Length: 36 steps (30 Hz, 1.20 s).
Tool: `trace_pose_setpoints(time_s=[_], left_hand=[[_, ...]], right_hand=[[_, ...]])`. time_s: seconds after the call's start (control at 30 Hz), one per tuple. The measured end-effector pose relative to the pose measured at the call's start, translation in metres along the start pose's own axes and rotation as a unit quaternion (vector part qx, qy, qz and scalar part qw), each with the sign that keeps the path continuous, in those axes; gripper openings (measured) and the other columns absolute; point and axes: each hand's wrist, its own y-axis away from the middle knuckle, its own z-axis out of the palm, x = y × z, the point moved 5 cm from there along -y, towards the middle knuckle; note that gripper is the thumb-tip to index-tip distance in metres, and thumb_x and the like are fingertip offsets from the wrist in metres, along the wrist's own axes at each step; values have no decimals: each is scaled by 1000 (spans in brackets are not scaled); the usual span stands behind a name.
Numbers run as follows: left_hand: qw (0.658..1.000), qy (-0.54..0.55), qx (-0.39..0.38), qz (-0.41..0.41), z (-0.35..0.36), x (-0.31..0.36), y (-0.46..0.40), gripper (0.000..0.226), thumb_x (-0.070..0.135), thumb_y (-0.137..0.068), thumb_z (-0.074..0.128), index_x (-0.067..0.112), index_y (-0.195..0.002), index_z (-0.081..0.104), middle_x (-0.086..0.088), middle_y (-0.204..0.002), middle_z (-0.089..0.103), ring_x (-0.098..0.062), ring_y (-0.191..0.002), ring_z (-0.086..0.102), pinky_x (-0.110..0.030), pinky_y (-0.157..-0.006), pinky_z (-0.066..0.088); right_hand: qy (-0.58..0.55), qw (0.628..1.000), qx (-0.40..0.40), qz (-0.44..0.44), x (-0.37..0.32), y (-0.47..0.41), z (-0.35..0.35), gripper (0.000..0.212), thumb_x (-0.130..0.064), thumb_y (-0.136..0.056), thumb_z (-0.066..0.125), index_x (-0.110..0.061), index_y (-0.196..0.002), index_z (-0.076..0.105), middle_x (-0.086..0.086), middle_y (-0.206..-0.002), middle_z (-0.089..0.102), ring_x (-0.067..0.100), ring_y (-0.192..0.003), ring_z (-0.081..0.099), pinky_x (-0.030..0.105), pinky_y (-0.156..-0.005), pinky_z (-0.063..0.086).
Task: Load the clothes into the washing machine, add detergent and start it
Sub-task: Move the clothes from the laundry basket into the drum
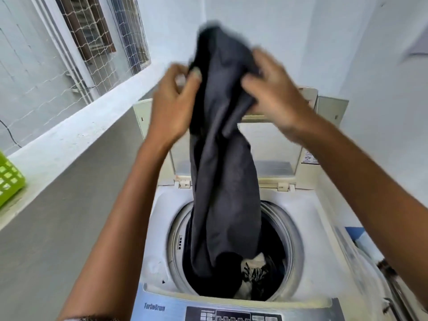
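Fingers (195, 75) of the left hand (172, 100) are curled in and pinching the left edge of a long dark grey cloth garment (222, 158), with the thumb pressed against the fabric. Further left, a lime green plastic basket (9, 174) sits on the pale concrete ledge (76, 135) at the picture's left edge, below a netted window (92, 31). So the garment hangs straight down between both hands, and its bottom end is already inside the round drum opening of the white top-loading washing machine (162, 205), lying on top of other dark and striped clothes (254, 272) in there. The machine's lid (273, 144) stands up at the back edge. The right hand (273, 89) grips the bunched upper part of the garment from the right side, fingers wrapped round the cloth, a bit blurry. The blue-grey control panel (162, 306) runs along the front edge.
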Motion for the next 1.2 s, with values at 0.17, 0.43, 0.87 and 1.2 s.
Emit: trace_pose_setpoints(time_s=[0.17,0.43,0.87,1.2], left_hand=[[863,-212,-396,-231,59,-148,100,62,60,-87,46,11,-125,53,-15,-113,65,-29,-101,63,-36,-86,48],[695,-183,-589,-369,89,-220,257,59,49,-97,41,17,-146,31,-7,-148,39,-24,-131,43,-34,-106,36],[834,-3,-478,-277,180,-118,236,26,33,-98,47,30,-123,54,6,-112,63,-10,-99,60,-25,-92,47],[853,86,-459,-232,320,-40,232,19,30,-98,48,43,-109,55,26,-107,62,0,-90,59,-14,-79,45]], right_hand=[[238,864,-400,191,154,94,35,56,-20,-84,59,-17,-135,35,12,-133,50,27,-120,51,43,-103,40],[276,749,-459,390,241,231,22,45,-21,-98,46,-19,-141,36,6,-148,37,22,-132,40,34,-106,34],[153,897,-153,385,204,251,-62,25,-20,-94,51,-26,-116,61,-8,-117,61,8,-102,58,25,-93,48],[65,919,49,386,209,273,-205,18,-13,-93,56,-26,-96,69,-12,-97,67,3,-92,62,14,-79,47]])
